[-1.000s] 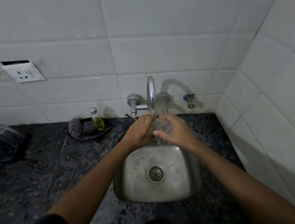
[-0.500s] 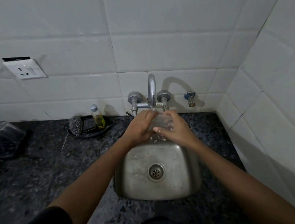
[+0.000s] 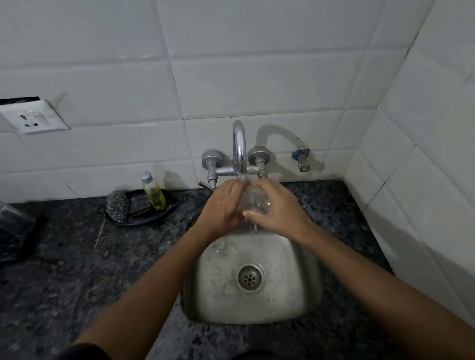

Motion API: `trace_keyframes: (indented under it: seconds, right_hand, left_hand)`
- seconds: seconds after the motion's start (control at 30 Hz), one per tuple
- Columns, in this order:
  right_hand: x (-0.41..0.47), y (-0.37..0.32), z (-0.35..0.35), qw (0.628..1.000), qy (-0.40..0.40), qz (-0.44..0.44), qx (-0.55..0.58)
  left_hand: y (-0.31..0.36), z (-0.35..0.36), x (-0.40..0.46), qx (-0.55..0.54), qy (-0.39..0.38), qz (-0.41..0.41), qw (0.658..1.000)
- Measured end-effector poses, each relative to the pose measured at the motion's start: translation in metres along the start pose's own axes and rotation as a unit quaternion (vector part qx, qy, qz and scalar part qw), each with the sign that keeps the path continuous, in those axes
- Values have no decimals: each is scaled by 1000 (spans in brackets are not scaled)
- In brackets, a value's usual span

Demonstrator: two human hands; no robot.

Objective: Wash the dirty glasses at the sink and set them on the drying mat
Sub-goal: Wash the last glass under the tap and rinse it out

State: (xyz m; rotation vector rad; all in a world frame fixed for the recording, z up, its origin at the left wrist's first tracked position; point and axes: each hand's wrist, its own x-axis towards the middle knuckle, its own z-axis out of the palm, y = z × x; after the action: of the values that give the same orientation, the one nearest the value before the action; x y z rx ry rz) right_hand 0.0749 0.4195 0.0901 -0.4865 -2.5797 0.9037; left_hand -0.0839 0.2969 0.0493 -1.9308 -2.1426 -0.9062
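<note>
A clear glass (image 3: pixel 254 200) is held under the spout of the faucet (image 3: pixel 239 148), over the back of the steel sink (image 3: pixel 306 291). My left hand (image 3: pixel 221 210) grips its left side and my right hand (image 3: pixel 279 209) grips its right side. Water runs over the glass and drips into the sink below. Most of the glass is hidden by my fingers. At the far left edge, clear glasses (image 3: pixel 0 222) lie on a dark mat (image 3: pixel 31 243).
A black dish (image 3: pixel 147 216) left of the faucet holds a steel scrubber (image 3: pixel 117 206) and a small bottle of yellow liquid (image 3: pixel 152 191). A wall socket (image 3: pixel 32 117) sits at upper left. White tiled walls close in at the back and right.
The hands stay at the faucet with the glass between them, shifting only slightly. The view has tilted down a little, so the faucet and sink sit lower in the frame.
</note>
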Motion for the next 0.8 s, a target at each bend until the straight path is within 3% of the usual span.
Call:
trace_keyframes:
  seconds: [0.03,0.1,0.23,0.33,0.4,0.57,0.7,0.73,0.8]
  right_hand:
    - [-1,3,1,998,-1,-49,-33]
    - [1,11,3,998,-15,-54,-19]
    - [4,1,3,979,-60,122,151]
    - [-1,0,3,1000,-5,-1,7]
    - [-3,3,5,996,-5,-80,-28]
    - [5,-1,6,982,-53,115,139]
    - [5,4,5,995,-15,-85,-55]
    - [5,7,5,993,-18,-104,-61]
    - [5,6,6,999,-30,-36,16]
  left_hand:
    - [-2,-1,1,4,-6,5,1000]
    - [-4,-5,3,2,-22,9,1000]
    - [-2,-2,-1,1,0,7,1000]
    - [-3,1,-2,3,7,11,1000]
    - [-6,0,-1,9,8,11,1000]
    - [-8,1,0,18,9,4,1000]
    - [-2,1,4,12,13,0,1000]
    - [-2,-1,5,10,11,0,1000]
    - [-4,-4,7,11,3,-5,1000]
